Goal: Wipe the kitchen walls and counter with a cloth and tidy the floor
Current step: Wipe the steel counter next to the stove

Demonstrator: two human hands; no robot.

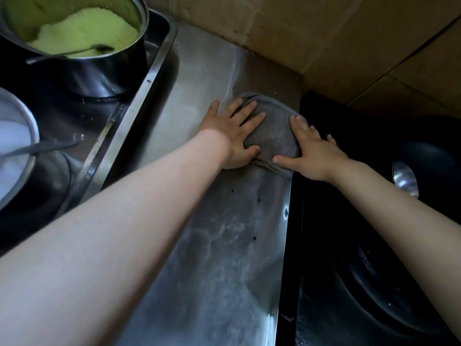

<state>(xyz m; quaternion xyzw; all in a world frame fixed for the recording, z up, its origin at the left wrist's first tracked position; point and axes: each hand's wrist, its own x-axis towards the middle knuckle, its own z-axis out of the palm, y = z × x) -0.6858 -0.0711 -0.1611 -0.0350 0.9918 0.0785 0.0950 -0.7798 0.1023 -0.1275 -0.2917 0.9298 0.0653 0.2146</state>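
Note:
A grey cloth (273, 132) lies flat on the steel counter (222, 258), near the back wall and against the counter's right edge. My left hand (230, 136) presses on the cloth's left side, fingers spread and palm down. On its right side rests my right hand (314, 153), also flat with fingers apart, partly over the dark stove. Neither hand grips the cloth; both press it down. The counter shows smeared, whitish streaks and a few dark specks nearer to me.
A sink (139, 101) at left holds a large pot of yellow-green batter (82, 33) with a spoon, and a metal bowl of white liquid (12, 146). A black stove (374, 221) with a dark wok lies right. Beige tiled wall (324, 33) runs behind.

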